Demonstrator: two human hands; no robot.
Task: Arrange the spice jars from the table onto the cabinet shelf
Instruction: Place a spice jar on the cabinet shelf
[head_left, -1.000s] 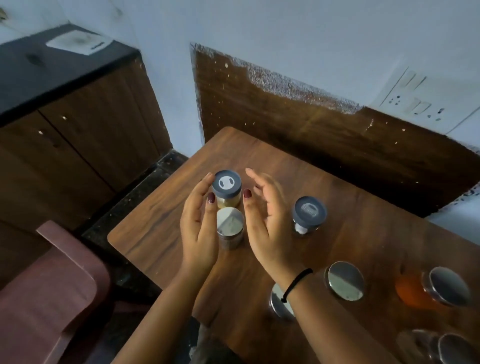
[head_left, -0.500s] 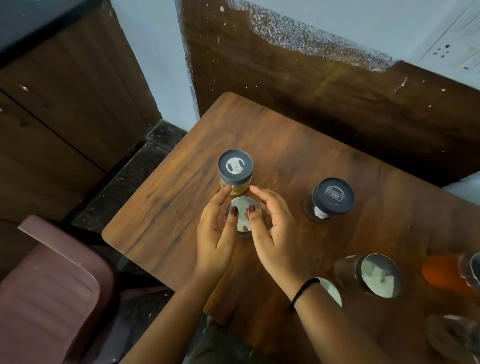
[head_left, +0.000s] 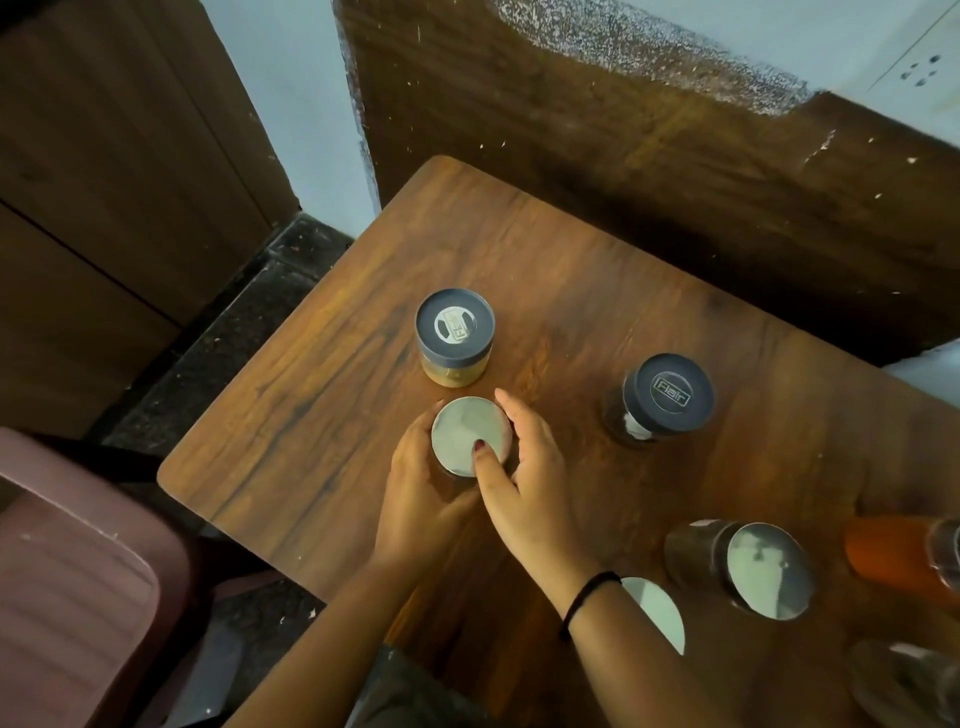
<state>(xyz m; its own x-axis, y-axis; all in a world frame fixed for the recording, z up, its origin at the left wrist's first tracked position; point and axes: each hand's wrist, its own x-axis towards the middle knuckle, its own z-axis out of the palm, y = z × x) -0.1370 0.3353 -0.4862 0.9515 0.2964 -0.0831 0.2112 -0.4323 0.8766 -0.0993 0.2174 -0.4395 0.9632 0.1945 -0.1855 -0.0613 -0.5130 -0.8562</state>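
Note:
A steel-lidded jar (head_left: 464, 429) stands near the left end of the wooden table (head_left: 322, 415). My left hand (head_left: 415, 493) wraps its left side and my right hand (head_left: 524, 467) its right side, thumb resting on the lid. Just behind it is a grey-lidded jar (head_left: 454, 335) with yellowish powder. Another grey-lidded jar (head_left: 665, 397) stands to the right. More steel-lidded jars sit at the right: one (head_left: 763, 569) leaning in view, one (head_left: 657, 613) partly hidden by my right forearm, and an orange-filled jar (head_left: 893, 558) at the frame edge.
A dark wooden cabinet (head_left: 104, 182) stands to the left across a strip of dark floor (head_left: 228, 332). A maroon chair (head_left: 67, 582) is at the lower left. A wood panel (head_left: 623, 156) backs the table, with a wall socket (head_left: 919, 73) above right.
Both hands have come down from hovering apart and closed around the steel-lidded jar. The camera has tilted further down over the table.

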